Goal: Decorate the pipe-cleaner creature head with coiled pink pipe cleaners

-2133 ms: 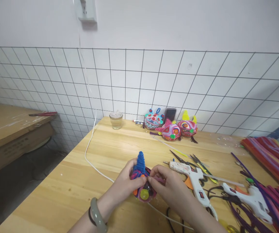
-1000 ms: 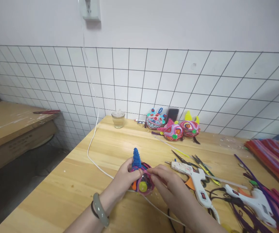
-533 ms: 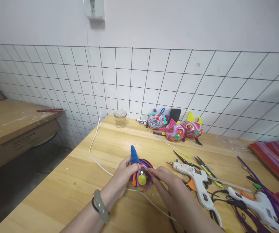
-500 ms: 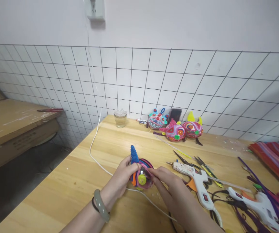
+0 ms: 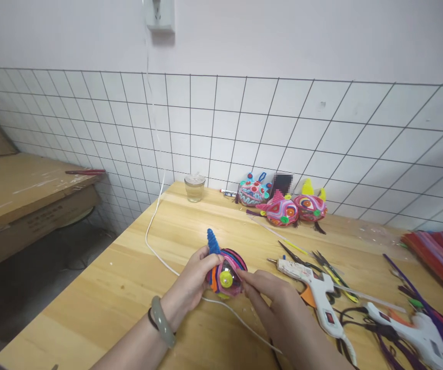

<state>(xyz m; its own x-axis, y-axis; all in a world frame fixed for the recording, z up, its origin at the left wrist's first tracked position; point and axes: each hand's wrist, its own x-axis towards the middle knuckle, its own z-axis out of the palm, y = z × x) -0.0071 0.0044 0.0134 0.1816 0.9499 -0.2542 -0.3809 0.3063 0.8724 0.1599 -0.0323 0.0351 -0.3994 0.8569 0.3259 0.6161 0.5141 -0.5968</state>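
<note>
A round ornament (image 5: 227, 276), partly wrapped in blue, orange, pink and dark pipe cleaners, is held just above the wooden table. Clear plastic shows on its front around a yellow disc (image 5: 226, 279), and a blue fuzzy horn (image 5: 212, 241) sticks up from it. My left hand (image 5: 195, 275) grips the ornament from the left, thumb on top. Its lower fingers are hidden behind. At the ornament's right side, my right hand (image 5: 269, 293) is closed in a pinch on a pink pipe cleaner against the surface; its fingertips are partly hidden.
To the right lie two hot glue guns (image 5: 319, 288) (image 5: 408, 329), scissors (image 5: 298, 254), pliers (image 5: 331, 270) and pipe cleaner bundles (image 5: 437, 257). Several finished ornaments (image 5: 281, 210) and a glass (image 5: 194, 188) stand by the wall. A white cable (image 5: 157, 257) crosses the table.
The camera view has turned slightly left, so the background appears shifted right. Both hands stay on the ornament, with the right fingertips still pinching at its right side.
</note>
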